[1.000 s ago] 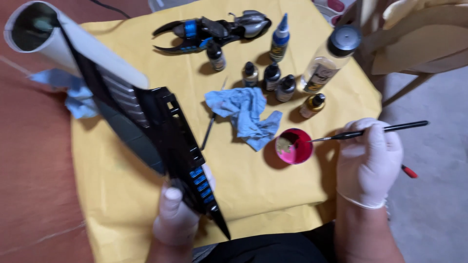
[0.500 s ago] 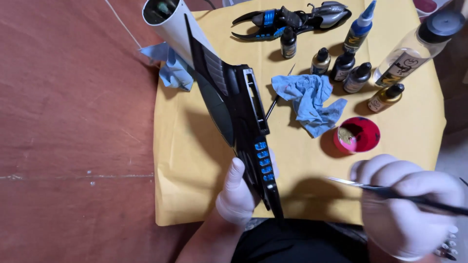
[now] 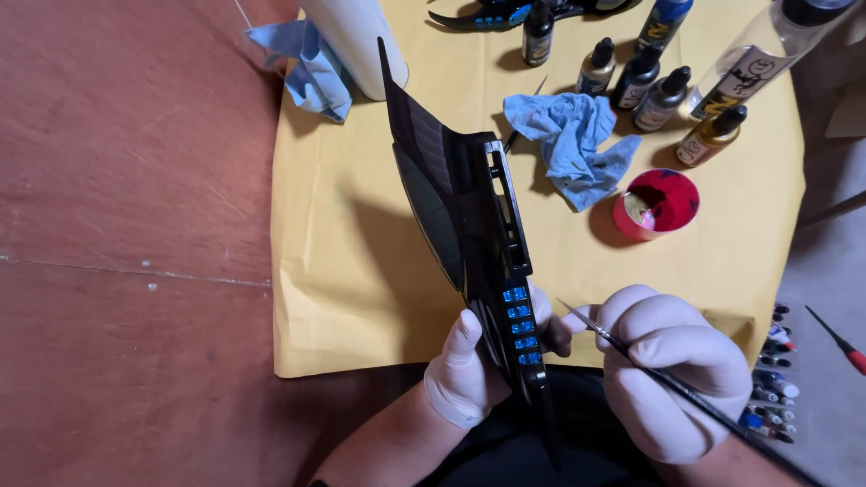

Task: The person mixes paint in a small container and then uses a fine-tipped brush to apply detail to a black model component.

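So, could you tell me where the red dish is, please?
The red dish sits on the yellow paper at right, beside the blue cloth, below the small bottles.

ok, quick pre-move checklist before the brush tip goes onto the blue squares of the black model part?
1. Grip on part: left hand in a white glove holds the long black plastic model part near its lower end. Ok.
2. Brush control: right hand pinches the thin dark-handled paintbrush. Ok.
3. Tip position: tip sits beside the blue squares, apart from them. Ok.
4. Paint on bristles: too small to see. Cannot tell.
5. Paint supply: red round dish lies open on the yellow paper sheet. Ok.
6. Wipe: crumpled blue cloth lies beside the dish. Ok.
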